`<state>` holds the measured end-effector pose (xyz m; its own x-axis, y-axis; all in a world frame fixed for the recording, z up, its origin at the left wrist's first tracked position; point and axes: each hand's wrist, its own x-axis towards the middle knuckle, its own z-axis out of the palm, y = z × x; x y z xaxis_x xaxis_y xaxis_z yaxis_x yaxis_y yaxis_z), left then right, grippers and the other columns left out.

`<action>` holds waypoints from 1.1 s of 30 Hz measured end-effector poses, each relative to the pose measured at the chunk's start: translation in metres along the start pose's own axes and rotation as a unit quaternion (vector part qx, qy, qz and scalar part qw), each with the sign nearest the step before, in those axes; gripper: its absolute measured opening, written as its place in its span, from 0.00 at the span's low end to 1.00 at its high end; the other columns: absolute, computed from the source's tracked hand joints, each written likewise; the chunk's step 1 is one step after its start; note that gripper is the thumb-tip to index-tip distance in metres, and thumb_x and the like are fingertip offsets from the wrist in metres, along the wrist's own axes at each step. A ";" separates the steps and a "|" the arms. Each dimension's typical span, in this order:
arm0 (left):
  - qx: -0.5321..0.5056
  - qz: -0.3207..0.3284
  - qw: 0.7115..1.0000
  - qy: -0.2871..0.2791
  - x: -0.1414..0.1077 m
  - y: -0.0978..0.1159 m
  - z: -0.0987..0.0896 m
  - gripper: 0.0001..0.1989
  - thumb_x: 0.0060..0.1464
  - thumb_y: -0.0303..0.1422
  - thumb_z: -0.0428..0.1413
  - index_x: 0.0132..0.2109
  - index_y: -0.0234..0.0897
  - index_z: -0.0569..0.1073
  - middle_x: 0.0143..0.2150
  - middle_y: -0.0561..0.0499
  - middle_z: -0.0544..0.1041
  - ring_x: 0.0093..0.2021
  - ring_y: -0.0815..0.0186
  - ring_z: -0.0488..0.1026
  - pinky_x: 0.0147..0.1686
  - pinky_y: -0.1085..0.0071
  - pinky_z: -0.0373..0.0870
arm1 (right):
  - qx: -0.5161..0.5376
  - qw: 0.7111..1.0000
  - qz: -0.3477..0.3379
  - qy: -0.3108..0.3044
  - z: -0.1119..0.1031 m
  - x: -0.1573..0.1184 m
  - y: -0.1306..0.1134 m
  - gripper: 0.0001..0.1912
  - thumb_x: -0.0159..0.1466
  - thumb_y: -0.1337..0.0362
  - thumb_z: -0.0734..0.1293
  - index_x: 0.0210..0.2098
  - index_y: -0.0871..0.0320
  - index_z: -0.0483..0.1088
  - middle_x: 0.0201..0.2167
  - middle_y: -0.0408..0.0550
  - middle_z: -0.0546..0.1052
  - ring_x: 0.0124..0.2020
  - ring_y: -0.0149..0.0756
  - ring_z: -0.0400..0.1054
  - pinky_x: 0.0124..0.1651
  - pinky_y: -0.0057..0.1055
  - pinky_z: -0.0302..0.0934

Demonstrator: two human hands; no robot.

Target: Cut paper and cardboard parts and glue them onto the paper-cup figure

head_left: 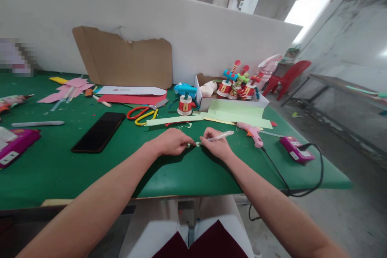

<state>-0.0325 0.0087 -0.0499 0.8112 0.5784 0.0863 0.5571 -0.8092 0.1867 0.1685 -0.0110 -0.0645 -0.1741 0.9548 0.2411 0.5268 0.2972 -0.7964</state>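
My right hand (214,143) is closed on a clear pen (222,135), its tip end down at a small pale green paper piece (198,144) on the green table (181,173). My left hand (174,142) rests on the table just left of that piece, fingers curled, with another pale bit at its fingertips; whether it grips this is too small to tell. Beyond both hands stands a red and white cup figure (185,105) with coiled green arms. A pale green strip (175,119) lies in front of it.
Scissors (148,111) and a black phone (99,132) lie left. A box (203,105) of cup figures stands behind green paper (238,113). On the right are a pink glue gun (252,132), its cable and a purple power strip (297,150). Brown cardboard (127,58) leans behind.
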 end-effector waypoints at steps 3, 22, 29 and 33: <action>0.000 -0.001 1.000 0.001 0.000 0.000 0.000 0.21 0.50 0.25 0.49 0.47 0.49 0.76 0.35 0.54 0.81 0.34 0.66 0.75 0.34 0.74 0.66 | 0.000 1.000 0.002 -0.002 0.000 0.000 0.000 0.10 0.53 0.63 0.63 0.19 0.56 0.57 0.16 0.37 0.61 0.20 0.27 0.53 0.23 0.26 0.48; -0.005 -0.002 1.000 -0.002 0.000 0.001 -0.002 0.21 0.50 0.25 0.49 0.48 0.49 0.76 0.35 0.54 0.81 0.35 0.65 0.76 0.33 0.74 0.65 | -0.003 1.000 0.013 0.012 0.000 0.000 0.000 0.10 0.52 0.63 0.62 0.18 0.55 0.56 0.15 0.37 0.60 0.19 0.27 0.53 0.23 0.26 0.47; -0.006 -0.004 1.000 0.001 0.000 0.000 -0.001 0.21 0.50 0.25 0.49 0.47 0.49 0.76 0.34 0.54 0.81 0.34 0.66 0.76 0.33 0.74 0.65 | -0.004 1.000 0.006 0.015 0.001 0.000 0.002 0.10 0.52 0.63 0.62 0.18 0.55 0.56 0.15 0.37 0.61 0.19 0.28 0.53 0.23 0.26 0.48; -0.007 -0.002 1.000 0.003 0.000 0.000 0.000 0.21 0.50 0.25 0.49 0.47 0.49 0.76 0.35 0.54 0.81 0.34 0.66 0.76 0.34 0.74 0.66 | 0.000 1.000 0.009 0.011 0.000 -0.001 0.001 0.10 0.52 0.63 0.62 0.18 0.55 0.56 0.15 0.37 0.61 0.19 0.28 0.53 0.23 0.26 0.48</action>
<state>-0.0320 0.0088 -0.0499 0.8077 0.5824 0.0917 0.5577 -0.8052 0.2014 0.1691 -0.0112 -0.0661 -0.1460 0.9597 0.2401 0.5293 0.2808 -0.8006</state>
